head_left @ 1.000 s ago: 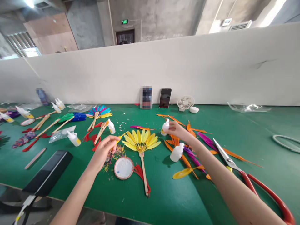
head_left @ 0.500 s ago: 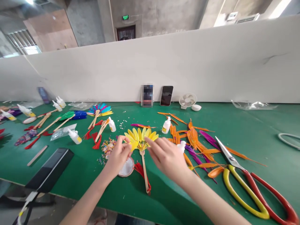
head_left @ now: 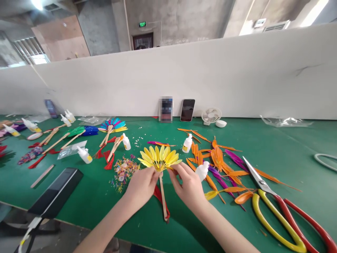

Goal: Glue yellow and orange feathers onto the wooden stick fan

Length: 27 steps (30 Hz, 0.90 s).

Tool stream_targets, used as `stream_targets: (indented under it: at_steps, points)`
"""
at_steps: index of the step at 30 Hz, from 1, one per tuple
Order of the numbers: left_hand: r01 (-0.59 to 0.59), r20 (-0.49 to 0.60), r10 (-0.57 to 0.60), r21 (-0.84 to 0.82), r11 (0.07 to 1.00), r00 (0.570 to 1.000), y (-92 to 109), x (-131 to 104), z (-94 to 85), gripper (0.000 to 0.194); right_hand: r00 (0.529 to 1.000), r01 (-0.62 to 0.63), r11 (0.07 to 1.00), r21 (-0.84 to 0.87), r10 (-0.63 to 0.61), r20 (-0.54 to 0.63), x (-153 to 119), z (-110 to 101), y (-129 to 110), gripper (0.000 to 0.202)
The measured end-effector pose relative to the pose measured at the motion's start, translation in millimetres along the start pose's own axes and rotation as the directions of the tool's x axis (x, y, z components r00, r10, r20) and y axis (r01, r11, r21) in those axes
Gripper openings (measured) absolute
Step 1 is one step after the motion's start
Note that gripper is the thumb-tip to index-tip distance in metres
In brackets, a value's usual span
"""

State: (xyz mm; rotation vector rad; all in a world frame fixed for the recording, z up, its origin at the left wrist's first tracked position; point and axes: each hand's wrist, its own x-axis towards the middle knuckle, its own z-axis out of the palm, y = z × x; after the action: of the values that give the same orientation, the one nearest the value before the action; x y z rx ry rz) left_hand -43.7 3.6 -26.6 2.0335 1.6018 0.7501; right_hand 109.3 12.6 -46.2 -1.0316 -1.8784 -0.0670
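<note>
One yellow feather fan [head_left: 161, 157] is lying on the green table [head_left: 147, 225], the left hand [head_left: 142, 182] pinching its base, the right hand [head_left: 188, 182] pinching its lowest right-side feather. Orange feathers [head_left: 217, 157] and scissors [head_left: 262, 184] are lying right of the fan, confetti [head_left: 123, 171] left.
</note>
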Motion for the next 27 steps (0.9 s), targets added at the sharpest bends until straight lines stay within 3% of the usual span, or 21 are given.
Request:
stream_targets:
  at_steps: [4,8,13,17,22,27]
  points:
    - [-0.113,0.108,0.088,0.257,0.960,0.990,1,7,17.9,0.024,0.999,0.013,0.998,0.061,-0.011,-0.036,-5,-2,-1,0.009]
    - [-0.141,0.216,0.050,0.429,0.892,0.975,10,16,27.9,0.032,0.993,0.100,0.993,0.055,-0.095,-0.072,-6,-4,-2,0.011]
    - [-0.137,0.271,-0.035,0.589,0.797,0.962,17,20,25.2,0.030,0.977,0.163,0.986,0.030,-0.157,-0.142,-3,-7,-4,0.010]
    - [-0.115,0.296,-0.084,0.595,0.796,0.951,19,18,20.8,0.034,0.979,0.162,0.987,0.018,-0.159,-0.131,-3,-9,-3,0.010]
    - [-0.046,0.263,-0.129,0.569,0.821,0.956,16,19,18.3,0.037,0.983,0.140,0.990,0.031,-0.135,-0.127,-5,-8,-2,0.010]
    - [0.072,0.035,-0.099,0.463,0.883,0.994,8,23,11.4,0.039,0.988,0.106,0.990,0.091,-0.095,-0.118,-5,-9,-4,0.011]
